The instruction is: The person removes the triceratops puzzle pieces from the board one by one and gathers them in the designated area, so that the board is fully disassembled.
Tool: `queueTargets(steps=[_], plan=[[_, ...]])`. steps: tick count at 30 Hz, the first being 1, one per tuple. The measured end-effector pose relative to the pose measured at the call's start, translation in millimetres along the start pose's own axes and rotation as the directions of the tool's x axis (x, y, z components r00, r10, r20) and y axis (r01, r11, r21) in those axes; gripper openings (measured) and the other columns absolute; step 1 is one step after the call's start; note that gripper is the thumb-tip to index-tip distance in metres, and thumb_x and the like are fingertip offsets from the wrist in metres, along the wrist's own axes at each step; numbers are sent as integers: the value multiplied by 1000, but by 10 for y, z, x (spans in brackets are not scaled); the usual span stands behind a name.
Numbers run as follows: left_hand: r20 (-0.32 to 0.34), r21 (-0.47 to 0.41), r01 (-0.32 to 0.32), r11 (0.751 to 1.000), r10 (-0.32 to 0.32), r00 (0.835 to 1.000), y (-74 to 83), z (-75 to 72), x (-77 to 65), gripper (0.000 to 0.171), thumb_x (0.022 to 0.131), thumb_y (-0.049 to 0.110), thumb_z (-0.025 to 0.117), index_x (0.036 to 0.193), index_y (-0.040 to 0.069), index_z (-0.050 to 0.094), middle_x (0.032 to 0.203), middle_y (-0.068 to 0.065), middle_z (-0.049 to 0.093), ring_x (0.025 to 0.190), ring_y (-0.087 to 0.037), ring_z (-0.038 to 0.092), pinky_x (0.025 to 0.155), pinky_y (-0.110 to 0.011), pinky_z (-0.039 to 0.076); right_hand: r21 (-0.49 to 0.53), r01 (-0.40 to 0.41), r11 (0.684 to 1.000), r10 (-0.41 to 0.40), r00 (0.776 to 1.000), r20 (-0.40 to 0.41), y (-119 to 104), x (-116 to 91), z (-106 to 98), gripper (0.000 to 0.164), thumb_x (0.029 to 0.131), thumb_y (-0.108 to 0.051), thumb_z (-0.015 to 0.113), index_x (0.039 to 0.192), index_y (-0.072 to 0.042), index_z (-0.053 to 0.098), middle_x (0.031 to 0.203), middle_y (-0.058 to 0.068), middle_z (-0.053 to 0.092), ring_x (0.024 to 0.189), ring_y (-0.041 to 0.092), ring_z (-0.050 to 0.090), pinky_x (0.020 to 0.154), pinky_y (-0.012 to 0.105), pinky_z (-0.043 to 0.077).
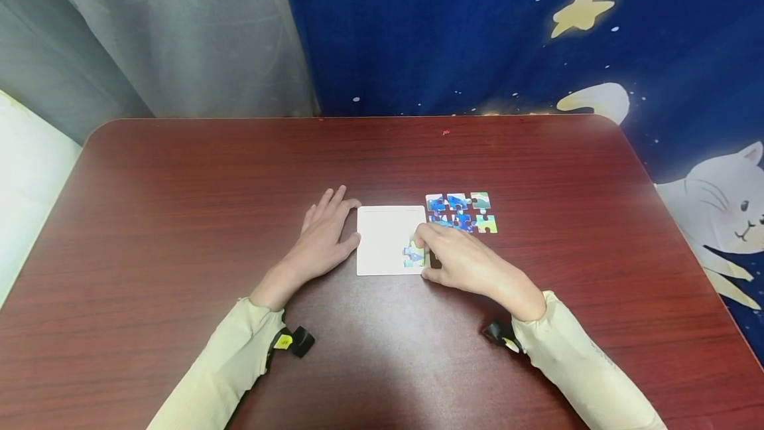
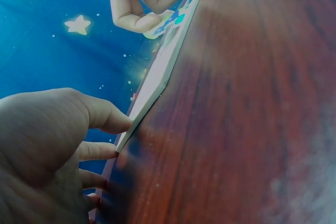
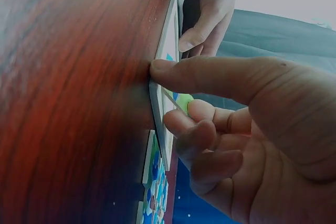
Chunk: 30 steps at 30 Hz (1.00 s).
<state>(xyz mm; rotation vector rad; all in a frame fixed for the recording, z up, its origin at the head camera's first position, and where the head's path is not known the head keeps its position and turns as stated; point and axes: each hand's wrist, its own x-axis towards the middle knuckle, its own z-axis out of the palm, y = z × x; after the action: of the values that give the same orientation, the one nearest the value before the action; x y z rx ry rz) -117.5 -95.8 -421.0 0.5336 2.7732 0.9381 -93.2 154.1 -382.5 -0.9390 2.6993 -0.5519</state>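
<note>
A white puzzle tray (image 1: 384, 237) lies flat on the table. At its lower right corner is a blue and green jigsaw piece (image 1: 414, 256), which looks slightly tilted in the right wrist view. My right hand (image 1: 462, 261) holds this piece with curled fingers, its thumb (image 3: 178, 72) against the tray's edge; the fingers partly hide the piece. My left hand (image 1: 322, 237) rests at the tray's left side, fingers extended, with thumb and index finger touching the edge. Beyond my right hand lie several more jigsaw pieces (image 1: 458, 202) in two rows, the nearer row partly covered.
The dark red wooden table (image 1: 209, 178) extends around both hands. Behind it hang a grey curtain (image 1: 197, 32) and a blue curtain (image 1: 430, 32) with stars and a cat. A tiny red scrap (image 1: 445, 132) lies near the far edge.
</note>
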Motion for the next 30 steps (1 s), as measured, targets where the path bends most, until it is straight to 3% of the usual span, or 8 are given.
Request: queueTargets(steps=[6, 24, 30], plan=[[2, -1, 1, 1000, -1, 1000, -5, 0, 3, 49, 86, 21, 55, 132, 10, 43, 152, -18, 17, 139, -33, 6, 106, -58, 5, 15, 24, 1000, -24, 999, -33, 4, 5, 5, 29, 75, -11, 77, 94, -10, 55, 88, -3, 57, 74, 9, 53, 65, 25, 45], [-1, 3, 1, 1000, -1, 1000, -6, 0, -2, 48, 86, 22, 54, 132, 10, 44, 152, -18, 17, 140, -33, 6, 106, -58, 5, 32, 13, 999, -11, 998, -56, -1, 29, 62, 30, 75, -23, 78, 91, -10, 57, 83, -2, 55, 74, 10, 51, 69, 26, 46], [2, 2, 4, 1000, -4, 1000, -9, -1, 0, 48, 87, 22, 54, 132, 10, 43, 152, -18, 16, 140, -33, 6, 106, -57, 5, 13, 21, 1000, -20, 998, -66, -1, 35, 60, 29, 75, -20, 77, 92, -9, 57, 84, -2, 55, 74, 10, 52, 69, 27, 46]])
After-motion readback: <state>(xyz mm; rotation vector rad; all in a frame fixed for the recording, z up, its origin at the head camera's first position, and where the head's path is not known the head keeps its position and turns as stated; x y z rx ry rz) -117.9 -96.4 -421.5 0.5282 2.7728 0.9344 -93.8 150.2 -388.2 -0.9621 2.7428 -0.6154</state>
